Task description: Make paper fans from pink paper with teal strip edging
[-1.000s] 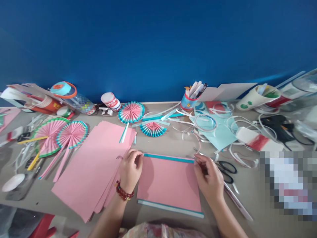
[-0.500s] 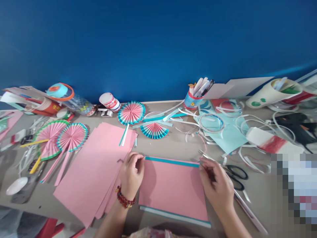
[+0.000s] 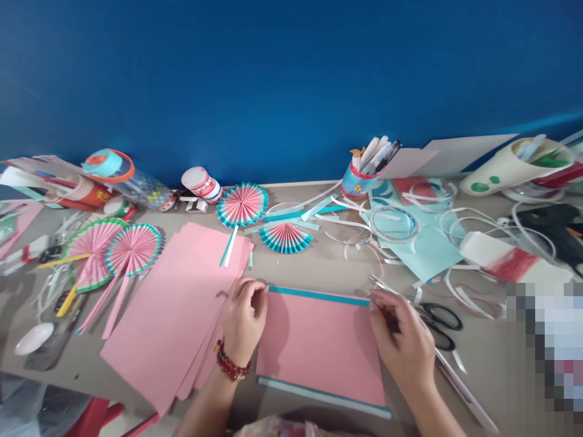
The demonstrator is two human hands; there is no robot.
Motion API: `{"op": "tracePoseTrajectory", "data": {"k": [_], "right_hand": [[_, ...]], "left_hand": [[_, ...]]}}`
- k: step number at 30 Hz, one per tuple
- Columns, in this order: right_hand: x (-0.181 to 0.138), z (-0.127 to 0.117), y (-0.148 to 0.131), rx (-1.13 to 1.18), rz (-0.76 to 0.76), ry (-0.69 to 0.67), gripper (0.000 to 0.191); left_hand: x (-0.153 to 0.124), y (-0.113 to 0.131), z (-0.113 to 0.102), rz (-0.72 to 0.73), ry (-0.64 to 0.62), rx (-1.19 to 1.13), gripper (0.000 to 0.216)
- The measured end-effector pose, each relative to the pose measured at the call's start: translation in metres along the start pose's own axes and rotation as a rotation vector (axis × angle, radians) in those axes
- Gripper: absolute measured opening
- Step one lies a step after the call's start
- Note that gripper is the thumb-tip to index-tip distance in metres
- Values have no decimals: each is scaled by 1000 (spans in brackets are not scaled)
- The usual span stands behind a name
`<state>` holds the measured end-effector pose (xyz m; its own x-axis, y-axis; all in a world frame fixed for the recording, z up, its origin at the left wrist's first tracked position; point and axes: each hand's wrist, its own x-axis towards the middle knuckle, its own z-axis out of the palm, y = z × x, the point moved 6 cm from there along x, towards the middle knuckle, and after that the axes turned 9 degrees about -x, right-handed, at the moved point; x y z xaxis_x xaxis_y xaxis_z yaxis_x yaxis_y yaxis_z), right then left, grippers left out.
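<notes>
A pink sheet of paper [image 3: 319, 346] with a teal strip along its far edge and a teal and white band along its near edge lies before me. My left hand [image 3: 246, 312], with a red bead bracelet on the wrist, pinches the sheet's far left corner. At the far right corner, my right hand [image 3: 403, 328] grips it between thumb and fingers. Beside that hand lie the black-handled scissors [image 3: 439, 321], partly hidden by it. Left of my left hand is a stack of pink sheets [image 3: 168, 309].
Folded paper fans [image 3: 242, 205] lie at the back and left. A pen cup [image 3: 359, 179] stands near the blue wall, beside paper strips and a tape roll [image 3: 394, 223]. A glue gun [image 3: 546, 227] is at the right, a bottle [image 3: 130, 179] at the back left.
The view has shifted slightly. Both hands keep their hold on the far corners of the pink sheet, with no other visible change.
</notes>
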<state>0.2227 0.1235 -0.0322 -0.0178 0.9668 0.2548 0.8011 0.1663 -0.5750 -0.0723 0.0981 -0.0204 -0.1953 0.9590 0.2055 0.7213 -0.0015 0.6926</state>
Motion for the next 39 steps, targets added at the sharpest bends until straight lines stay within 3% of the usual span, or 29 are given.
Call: {"op": "tracePoseTrajectory", "data": {"k": [39], "right_hand": [[1,1,-2,-34,7,-2,17]], "left_hand": [[1,3,3,27,-6,102,10]]}}
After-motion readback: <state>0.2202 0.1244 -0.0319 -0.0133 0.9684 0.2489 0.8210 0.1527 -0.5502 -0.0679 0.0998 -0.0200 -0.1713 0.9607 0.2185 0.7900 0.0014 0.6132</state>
